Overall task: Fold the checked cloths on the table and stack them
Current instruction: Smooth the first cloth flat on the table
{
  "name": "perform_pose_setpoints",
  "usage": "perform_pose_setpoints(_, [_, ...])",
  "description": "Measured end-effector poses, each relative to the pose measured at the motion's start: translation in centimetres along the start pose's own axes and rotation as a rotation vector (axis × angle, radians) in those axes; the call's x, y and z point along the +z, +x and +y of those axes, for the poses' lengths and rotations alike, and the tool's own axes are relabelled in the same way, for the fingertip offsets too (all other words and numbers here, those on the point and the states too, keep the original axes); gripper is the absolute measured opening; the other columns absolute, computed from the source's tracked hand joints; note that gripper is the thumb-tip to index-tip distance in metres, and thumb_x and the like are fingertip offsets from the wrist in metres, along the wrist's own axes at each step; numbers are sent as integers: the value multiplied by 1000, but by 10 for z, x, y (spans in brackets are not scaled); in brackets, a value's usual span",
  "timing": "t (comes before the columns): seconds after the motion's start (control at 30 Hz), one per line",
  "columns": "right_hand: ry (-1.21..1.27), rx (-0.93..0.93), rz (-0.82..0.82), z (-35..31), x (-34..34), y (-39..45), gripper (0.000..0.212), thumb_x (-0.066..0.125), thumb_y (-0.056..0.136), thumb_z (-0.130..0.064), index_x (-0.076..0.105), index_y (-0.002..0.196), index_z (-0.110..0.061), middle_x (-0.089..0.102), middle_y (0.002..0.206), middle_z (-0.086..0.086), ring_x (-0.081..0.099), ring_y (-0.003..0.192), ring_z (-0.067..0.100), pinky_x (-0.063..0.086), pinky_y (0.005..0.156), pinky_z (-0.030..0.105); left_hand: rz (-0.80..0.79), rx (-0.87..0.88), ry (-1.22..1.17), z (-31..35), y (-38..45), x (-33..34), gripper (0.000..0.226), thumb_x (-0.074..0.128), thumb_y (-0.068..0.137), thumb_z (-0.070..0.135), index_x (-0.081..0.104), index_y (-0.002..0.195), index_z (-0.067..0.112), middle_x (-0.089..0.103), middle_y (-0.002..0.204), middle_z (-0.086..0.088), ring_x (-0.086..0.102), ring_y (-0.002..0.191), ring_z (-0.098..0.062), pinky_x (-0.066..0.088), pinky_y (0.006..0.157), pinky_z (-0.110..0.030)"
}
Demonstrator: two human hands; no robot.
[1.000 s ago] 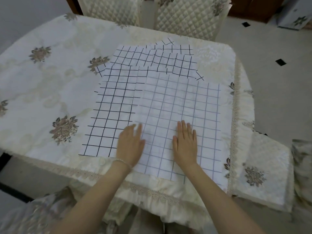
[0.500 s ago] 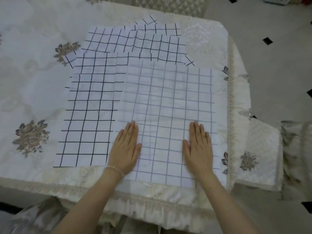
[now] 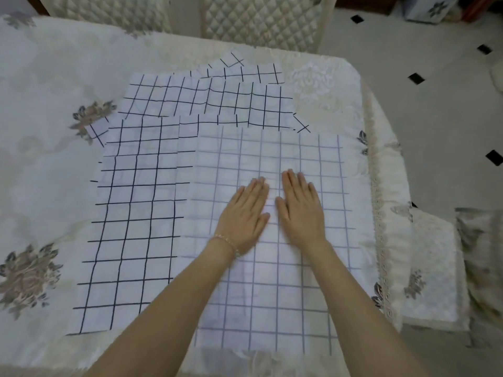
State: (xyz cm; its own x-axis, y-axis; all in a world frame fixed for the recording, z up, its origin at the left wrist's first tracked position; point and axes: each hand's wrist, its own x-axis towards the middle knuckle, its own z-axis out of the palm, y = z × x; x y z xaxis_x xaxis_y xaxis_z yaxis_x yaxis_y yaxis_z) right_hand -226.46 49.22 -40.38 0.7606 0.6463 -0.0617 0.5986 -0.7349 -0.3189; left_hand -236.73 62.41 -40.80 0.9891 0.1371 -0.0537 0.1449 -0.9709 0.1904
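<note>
Item: pale-lined checked cloth (image 3: 307, 148), laid flat as the uppermost layer at the near right part of the counter (image 3: 49, 77); its near edge is seen close to the counter's near edge, its right edge close to the lace trim on the counter's right side.

Item: left hand (image 3: 245, 213), placed palm down on the pale-lined checked cloth, near its middle; the grip is released, fingers straight and together. A beaded bracelet (image 3: 227, 243) is worn at the wrist.

Item: right hand (image 3: 300, 206), placed palm down just beside the left hand on the same cloth, a narrow gap being left between the two; the grip is released, fingers straight, nothing grasped.

Item: dark-lined checked cloth (image 3: 130, 213), spread flat to the left of the pale-lined checked cloth and partly overlapped by it.

Item: further dark-lined cloths (image 3: 206, 99), lying beyond the pale-lined checked cloth, overlapped and slightly rumpled; their number cannot be told.

Item: the counter is covered by a cream tablecloth with floral motifs.

Item: quilted chair backs (image 3: 258, 20), seen beyond the counter's far edge.

Item: cushioned seat (image 3: 430, 268), seen to the right of the counter.
</note>
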Motion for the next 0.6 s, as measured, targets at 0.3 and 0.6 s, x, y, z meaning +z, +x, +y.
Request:
perform_pose_setpoints(0.3, [15, 99, 68, 22, -21, 20, 63, 11, 97, -41, 12, 153, -12, 8, 159, 0, 3, 148, 16, -3, 120, 32, 90, -117, -38, -35, 13, -28, 60, 19, 98, 35, 10, 149, 4, 8, 157, -10, 6, 146, -22, 4, 118, -37])
perform_pose_setpoints(0.6, [-59, 52, 47, 68, -24, 77, 59, 14, 99, -42, 9, 154, -20, 6, 160, -6, 0, 148, 13, -3, 119, 29, 13, -145, 30, -88, 70, -15, 63, 10, 97, 43, 4, 151, 11, -3, 157, -1, -1, 146, -15, -1, 118, -33])
